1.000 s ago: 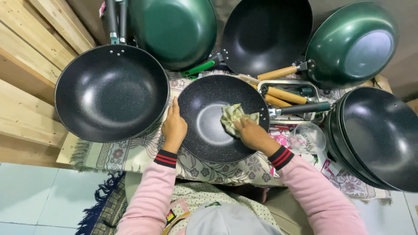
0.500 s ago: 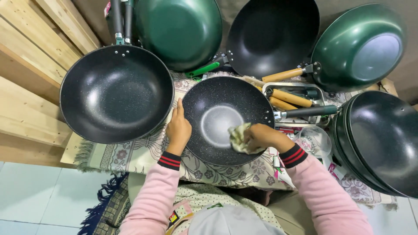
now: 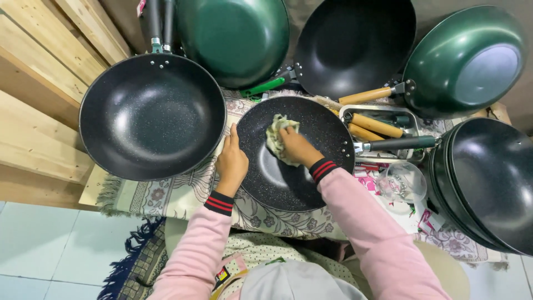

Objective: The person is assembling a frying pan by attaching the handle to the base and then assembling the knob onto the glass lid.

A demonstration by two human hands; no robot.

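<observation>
Nearest the camera, two pink sleeves with red-and-black striped cuffs reach out over a patterned cloth (image 3: pixel 183 194) that covers the desk. The left hand (image 3: pixel 231 162) rests on the left rim of a small black speckled pan (image 3: pixel 288 183), its fingers laid flat and loosely spread against the edge, gripping nothing tightly. The right hand (image 3: pixel 296 146) is inside the same pan, fingers closed on a crumpled pale green-and-white rag (image 3: pixel 276 138) and pressing it against the upper left of the inner wall. The pan sits on the cloth in the middle of the desk, its dark handle (image 3: pixel 397 144) pointing right.

Just right of the pan, below the handle, a clear glass lid or bowl (image 3: pixel 402 181) lies on some printed paper. Above the handle, a metal tray (image 3: pixel 383 119) holds wooden-handled tools. Further right, a stack of black woks (image 3: pixel 488 183) crowds the desk edge, close to the handle's tip.

To the left, a large black speckled wok (image 3: pixel 152 114) lies almost touching the left hand's fingertips, with wooden planks (image 3: pixel 33 83) beyond it.

At the far side, three more pans lean close together: a green wok (image 3: pixel 236 36), a black wok (image 3: pixel 358 44) and another green wok (image 3: pixel 466 58) with a wooden handle, hemming in the small pan from behind.
</observation>
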